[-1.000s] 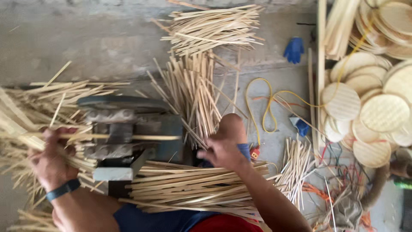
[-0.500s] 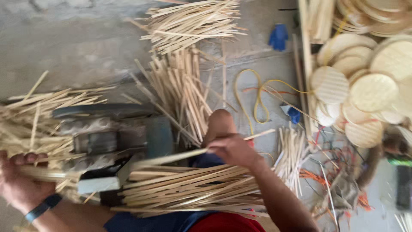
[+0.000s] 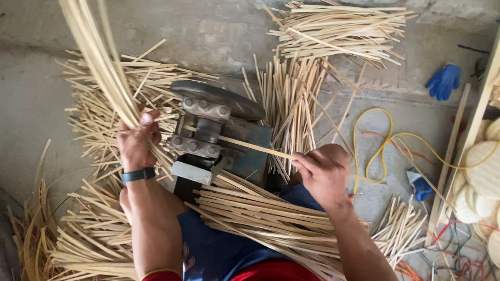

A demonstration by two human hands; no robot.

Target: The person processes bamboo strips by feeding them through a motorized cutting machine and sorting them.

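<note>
My left hand (image 3: 136, 139) grips a thick bundle of long bamboo strips (image 3: 99, 62) that curves up and out of the top left of the view. A dark band circles that wrist. My right hand (image 3: 324, 171) pinches the end of a single bamboo strip (image 3: 250, 146) that runs left into the rollers of a small grey metal machine (image 3: 216, 132) on the floor. A heap of cut strips (image 3: 260, 211) lies across my lap, in front of the machine.
Piles of bamboo sticks (image 3: 338, 26) cover the concrete floor behind and beside the machine. A yellow cord (image 3: 383, 138) loops at the right. A blue glove (image 3: 442, 80) lies far right. Round woven mats (image 3: 482, 171) stack at the right edge.
My left hand has risen from low at the left to beside the machine, lifting the bundle upright. My right hand has pulled the single strip rightwards out of the machine.
</note>
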